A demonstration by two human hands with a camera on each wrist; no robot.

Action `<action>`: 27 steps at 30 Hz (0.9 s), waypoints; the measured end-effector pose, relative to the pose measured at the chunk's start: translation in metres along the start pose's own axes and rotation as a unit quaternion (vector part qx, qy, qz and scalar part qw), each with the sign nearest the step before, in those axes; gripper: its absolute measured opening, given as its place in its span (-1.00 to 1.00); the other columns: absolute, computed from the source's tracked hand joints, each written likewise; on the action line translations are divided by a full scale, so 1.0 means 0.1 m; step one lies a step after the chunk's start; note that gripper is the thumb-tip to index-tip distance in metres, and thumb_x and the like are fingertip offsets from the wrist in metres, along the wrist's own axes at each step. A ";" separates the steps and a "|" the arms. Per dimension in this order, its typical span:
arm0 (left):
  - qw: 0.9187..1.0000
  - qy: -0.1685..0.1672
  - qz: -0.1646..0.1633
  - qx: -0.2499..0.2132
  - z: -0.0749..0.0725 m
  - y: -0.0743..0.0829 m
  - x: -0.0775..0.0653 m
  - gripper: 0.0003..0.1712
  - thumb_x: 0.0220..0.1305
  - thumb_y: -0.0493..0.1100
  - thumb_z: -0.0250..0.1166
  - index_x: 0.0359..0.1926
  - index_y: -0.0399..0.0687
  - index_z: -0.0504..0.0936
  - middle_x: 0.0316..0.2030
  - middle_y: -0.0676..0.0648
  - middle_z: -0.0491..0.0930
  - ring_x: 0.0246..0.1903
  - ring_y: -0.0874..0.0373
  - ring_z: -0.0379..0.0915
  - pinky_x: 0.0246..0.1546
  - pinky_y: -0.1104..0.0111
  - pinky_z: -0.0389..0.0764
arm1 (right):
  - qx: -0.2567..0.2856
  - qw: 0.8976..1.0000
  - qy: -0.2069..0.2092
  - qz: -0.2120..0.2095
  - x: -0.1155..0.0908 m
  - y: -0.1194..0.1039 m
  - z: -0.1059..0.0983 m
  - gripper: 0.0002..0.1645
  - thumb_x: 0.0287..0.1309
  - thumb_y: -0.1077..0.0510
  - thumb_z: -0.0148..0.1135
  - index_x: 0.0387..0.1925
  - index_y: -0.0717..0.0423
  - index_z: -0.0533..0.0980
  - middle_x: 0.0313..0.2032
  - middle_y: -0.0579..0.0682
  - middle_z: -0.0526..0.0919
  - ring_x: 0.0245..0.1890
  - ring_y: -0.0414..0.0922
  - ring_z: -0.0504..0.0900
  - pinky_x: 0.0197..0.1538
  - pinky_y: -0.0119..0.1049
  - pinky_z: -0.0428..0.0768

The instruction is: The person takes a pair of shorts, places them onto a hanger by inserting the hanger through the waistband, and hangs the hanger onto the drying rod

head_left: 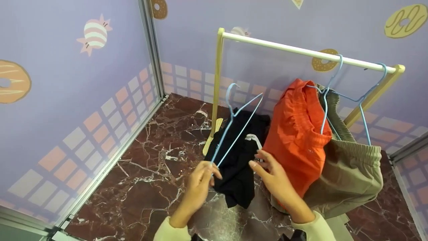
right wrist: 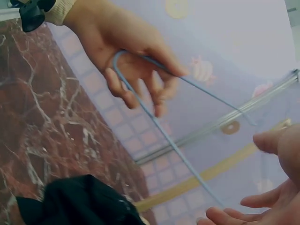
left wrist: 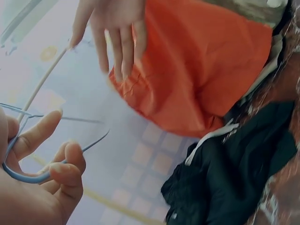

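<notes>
A bare light blue wire hanger [head_left: 231,109] is held near one end by my left hand [head_left: 197,184], its hook pointing up and away. In the right wrist view the hanger's bent corner [right wrist: 121,55] lies in the left hand's fingers. My right hand [head_left: 277,180] is beside the orange shorts, fingers extended, holding nothing. The left wrist view shows that right hand [left wrist: 119,28] with its fingers spread in front of the orange cloth. Below the hanger, black garment [head_left: 239,167] with a white drawstring [head_left: 253,138] lies bunched on the floor.
A clothes rack [head_left: 284,46] with a white bar stands by the patterned wall. Orange shorts [head_left: 294,134] and khaki shorts [head_left: 351,164] hang on blue hangers at its right end. The floor [head_left: 143,190] is dark red marble. Another wall [head_left: 67,100] rises at left.
</notes>
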State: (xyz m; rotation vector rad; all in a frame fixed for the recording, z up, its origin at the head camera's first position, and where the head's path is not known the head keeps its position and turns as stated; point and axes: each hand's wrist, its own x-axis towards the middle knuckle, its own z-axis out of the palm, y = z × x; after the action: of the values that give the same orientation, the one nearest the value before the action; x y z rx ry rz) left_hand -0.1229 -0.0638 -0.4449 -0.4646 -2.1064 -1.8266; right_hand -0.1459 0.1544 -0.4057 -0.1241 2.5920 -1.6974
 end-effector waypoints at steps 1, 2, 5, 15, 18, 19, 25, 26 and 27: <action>1.000 -0.001 0.001 0.006 0.05 -0.04 0.00 -0.59 0.39 -0.31 -0.13 -0.50 -0.18 0.59 -0.27 -0.16 0.48 -0.57 -0.01 0.37 -0.52 0.39 0.45 | 0.004 1.000 -0.008 0.006 0.01 0.01 0.03 -0.31 0.13 -0.08 0.18 0.26 0.00 0.23 0.15 0.04 0.41 0.10 -0.04 0.48 0.06 -0.19 0.49; 1.000 -0.003 0.002 0.011 0.09 -0.08 -0.01 -0.59 0.40 -0.28 -0.13 -0.49 -0.14 0.60 -0.26 -0.13 0.48 -0.56 0.05 0.37 -0.50 0.39 0.46 | 0.008 1.000 -0.015 0.013 0.01 0.03 0.05 -0.29 0.13 -0.09 0.17 0.28 0.01 0.21 0.17 0.04 0.39 0.12 -0.03 0.47 0.07 -0.15 0.49; 0.999 -0.010 0.015 0.030 0.22 -0.18 -0.03 -0.59 0.41 -0.21 -0.13 -0.47 -0.03 0.60 -0.24 -0.06 0.46 -0.53 0.24 0.36 -0.45 0.44 0.45 | 0.028 0.999 -0.035 0.028 0.01 0.05 0.11 -0.21 0.13 -0.10 0.17 0.32 0.06 0.13 0.21 0.09 0.34 0.16 0.04 0.42 0.05 -0.11 0.51; 0.997 -0.001 0.059 0.056 0.53 -0.16 -0.09 -0.63 0.40 -0.23 -0.10 -0.47 0.01 0.58 -0.18 -0.03 0.42 -0.35 0.24 0.38 -0.30 0.45 0.42 | 0.076 0.995 -0.053 0.030 0.02 0.11 0.20 -0.18 0.20 0.00 0.12 0.35 0.21 0.02 0.22 0.18 0.32 0.12 0.06 0.47 -0.03 -0.15 0.56; 0.994 0.000 0.084 0.067 0.61 -0.16 -0.12 -0.65 0.38 -0.27 -0.08 -0.46 0.01 0.58 -0.19 -0.04 0.42 -0.28 0.25 0.37 -0.26 0.46 0.41 | 0.099 0.993 -0.059 0.024 0.03 0.13 0.22 -0.23 0.23 0.06 0.09 0.34 0.24 0.02 0.21 0.20 0.33 0.12 0.08 0.45 -0.04 -0.13 0.56; 0.993 -0.001 0.090 0.070 0.64 -0.16 -0.12 -0.66 0.37 -0.27 -0.06 -0.45 0.01 0.59 -0.19 -0.04 0.42 -0.28 0.26 0.38 -0.26 0.48 0.42 | 0.104 0.993 -0.059 0.021 0.03 0.13 0.23 -0.25 0.23 0.07 0.08 0.33 0.25 0.05 0.20 0.21 0.33 0.12 0.07 0.45 -0.04 -0.13 0.56; 0.992 -0.011 0.093 0.085 0.77 -0.16 -0.19 -0.70 0.37 -0.22 -0.04 -0.42 0.00 0.58 -0.14 -0.02 0.41 -0.38 0.35 0.39 -0.35 0.56 0.44 | 0.129 0.990 -0.051 0.021 0.03 0.16 0.22 -0.38 0.22 0.10 0.10 0.25 0.25 0.19 0.12 0.19 0.41 -0.13 -0.05 0.57 -0.23 -0.24 0.60; 0.992 -0.014 0.088 0.085 0.79 -0.16 -0.20 -0.70 0.38 -0.21 -0.05 -0.41 0.01 0.58 -0.13 -0.01 0.41 -0.38 0.35 0.39 -0.36 0.56 0.43 | 0.137 0.989 -0.053 0.024 0.03 0.17 0.22 -0.41 0.22 0.10 0.10 0.22 0.24 0.22 0.09 0.17 0.43 -0.23 -0.08 0.59 -0.31 -0.29 0.59; 0.993 -0.019 0.083 0.083 0.80 -0.16 -0.21 -0.70 0.39 -0.19 -0.06 -0.40 0.03 0.58 -0.12 0.02 0.41 -0.37 0.36 0.39 -0.35 0.57 0.44 | 0.145 0.987 -0.056 0.026 0.03 0.18 0.21 -0.45 0.21 0.10 0.11 0.18 0.22 0.26 0.04 0.16 0.45 -0.32 -0.10 0.58 -0.39 -0.32 0.57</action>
State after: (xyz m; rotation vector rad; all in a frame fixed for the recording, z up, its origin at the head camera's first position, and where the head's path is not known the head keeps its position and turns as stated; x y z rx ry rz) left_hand -0.1135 0.0125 -0.4794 -0.6155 -2.1514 -1.5493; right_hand -0.1485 0.1420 -0.4305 -0.1336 2.2210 -1.9636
